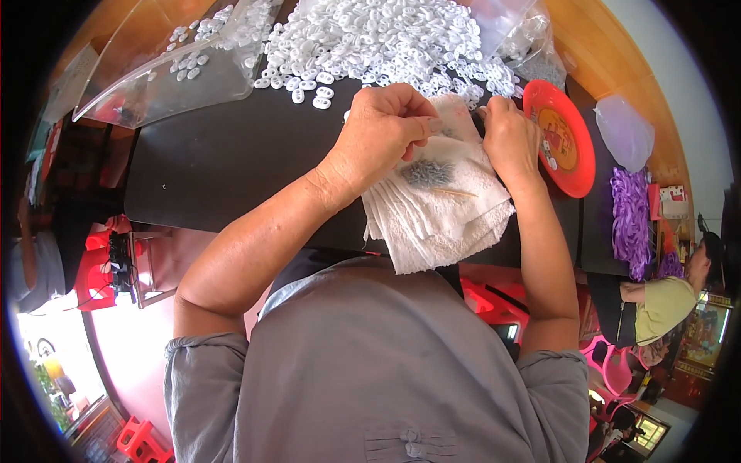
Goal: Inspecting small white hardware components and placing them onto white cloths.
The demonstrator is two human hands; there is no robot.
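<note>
Fingers pinch together on the left hand (378, 130) and curl on the right hand (511, 143); holding what, I cannot tell. Tugging the folded white terry towel (472, 221) could scatter the small grey slivers (428, 174) heaped on it.

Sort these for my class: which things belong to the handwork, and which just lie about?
Likely part of the work: folded white cloth, small grey bits, white oval pieces, clear plastic container, red plate.

Seemingly just lying about: purple bundle, red stool, pale bag.
</note>
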